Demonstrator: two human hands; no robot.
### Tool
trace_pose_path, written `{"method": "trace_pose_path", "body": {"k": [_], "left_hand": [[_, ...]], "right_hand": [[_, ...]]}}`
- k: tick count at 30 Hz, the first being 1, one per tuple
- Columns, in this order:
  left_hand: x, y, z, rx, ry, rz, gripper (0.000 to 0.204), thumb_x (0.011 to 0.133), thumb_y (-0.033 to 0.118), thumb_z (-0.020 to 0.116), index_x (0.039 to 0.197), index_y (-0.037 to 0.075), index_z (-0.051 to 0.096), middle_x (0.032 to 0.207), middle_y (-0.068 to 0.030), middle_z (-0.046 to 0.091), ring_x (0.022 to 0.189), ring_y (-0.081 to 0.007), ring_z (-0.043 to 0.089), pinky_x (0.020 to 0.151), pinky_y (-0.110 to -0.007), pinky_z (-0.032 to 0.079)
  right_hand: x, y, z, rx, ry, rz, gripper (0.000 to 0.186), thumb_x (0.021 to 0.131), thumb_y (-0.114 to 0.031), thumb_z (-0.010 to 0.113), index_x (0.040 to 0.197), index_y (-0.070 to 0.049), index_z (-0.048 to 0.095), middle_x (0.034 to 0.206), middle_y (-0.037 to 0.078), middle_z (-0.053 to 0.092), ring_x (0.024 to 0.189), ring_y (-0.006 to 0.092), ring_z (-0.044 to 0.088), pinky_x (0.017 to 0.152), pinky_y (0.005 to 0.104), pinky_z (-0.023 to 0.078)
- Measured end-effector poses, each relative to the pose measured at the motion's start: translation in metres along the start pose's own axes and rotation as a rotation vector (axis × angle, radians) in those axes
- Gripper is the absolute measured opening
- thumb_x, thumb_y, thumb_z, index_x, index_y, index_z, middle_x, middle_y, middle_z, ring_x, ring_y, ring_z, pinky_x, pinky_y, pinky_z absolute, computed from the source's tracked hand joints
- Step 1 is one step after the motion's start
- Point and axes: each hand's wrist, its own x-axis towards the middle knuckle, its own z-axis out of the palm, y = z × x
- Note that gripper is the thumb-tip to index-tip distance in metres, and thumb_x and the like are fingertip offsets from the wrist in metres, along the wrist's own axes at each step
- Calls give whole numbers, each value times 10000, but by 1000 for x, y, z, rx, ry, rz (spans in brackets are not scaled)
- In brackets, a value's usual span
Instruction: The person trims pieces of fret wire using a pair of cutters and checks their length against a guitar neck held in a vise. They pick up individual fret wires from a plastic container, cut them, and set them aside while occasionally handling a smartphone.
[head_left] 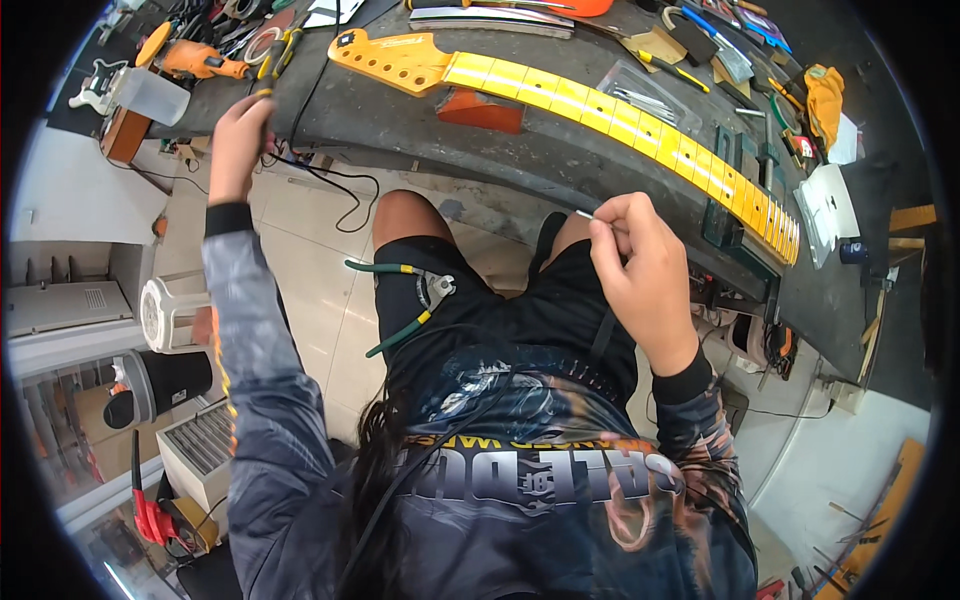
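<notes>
My right hand (645, 270) is raised at the bench's front edge, pinching a short, thin silver metal piece (585, 213) between thumb and finger. Over at the left end of the bench, my left hand (240, 135) has its fingers closed at the handle ends of black-and-yellow pliers (277, 62). Across the bench lies a yellow guitar neck (600, 107), its headstock to the left and dark dots along the fretboard. An orange-red block (480, 110) sits beneath it near the headstock. End cutters with green-and-yellow handles (435, 287) rest spread on my lap.
A clear tray (645, 97) of thin metal pieces is behind the neck. A green vise (735, 190) stands by its right end. An orange power tool (200, 60) and a clear bottle (150, 95) occupy the left end. A black cable (340, 190) hangs off the front edge.
</notes>
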Motion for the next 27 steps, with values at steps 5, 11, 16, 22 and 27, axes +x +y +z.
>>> {"method": "trace_pose_path", "body": {"k": [5, 11, 16, 22, 27], "left_hand": [[-141, 11, 36, -1081, -511, 47, 475, 1099, 219, 576, 1537, 36, 554, 1116, -58, 693, 869, -160, 658, 737, -318, 525], [-235, -21, 91, -200, -225, 45, 346, 1197, 297, 620, 1365, 1, 677, 1047, -79, 755, 918, -192, 715, 827, -337, 573], [-247, 16, 104, 446, -170, 401, 575, 959, -43, 779, 1513, 93, 700, 1196, -151, 775, 1044, -353, 756, 947, -403, 574], [-243, 55, 120, 565, -102, 669, 958, 786, -146, 795, 1657, 207, 612, 1441, -129, 687, 1180, -377, 684, 993, -462, 574], [-240, 69, 130, 613, -109, 728, 1036, 769, -178, 784, 1696, 233, 569, 1582, -145, 586, 1208, -364, 660, 1018, -466, 568]], "right_hand": [[-4, -14, 0, 227, 8, 30, 118, 992, -34, 770, 1063, -26, 677, 879, 96, 686, 729, 255, 639, 685, 378, 510], [5, -30, 0, 317, -35, -115, 100, 980, -13, 772, 1063, -31, 720, 890, 85, 702, 730, 261, 650, 733, 390, 513], [5, -35, -7, 283, -111, -108, 100, 965, -10, 792, 1039, -57, 743, 859, 57, 696, 690, 226, 628, 695, 368, 470], [-1, -31, -8, 322, -39, -120, 142, 931, -4, 831, 1026, -90, 770, 813, 13, 687, 612, 160, 574, 666, 338, 428], [-4, -24, -10, 280, 19, -114, 168, 915, 12, 846, 1032, -90, 781, 820, 16, 698, 612, 170, 582, 657, 336, 426]]}}
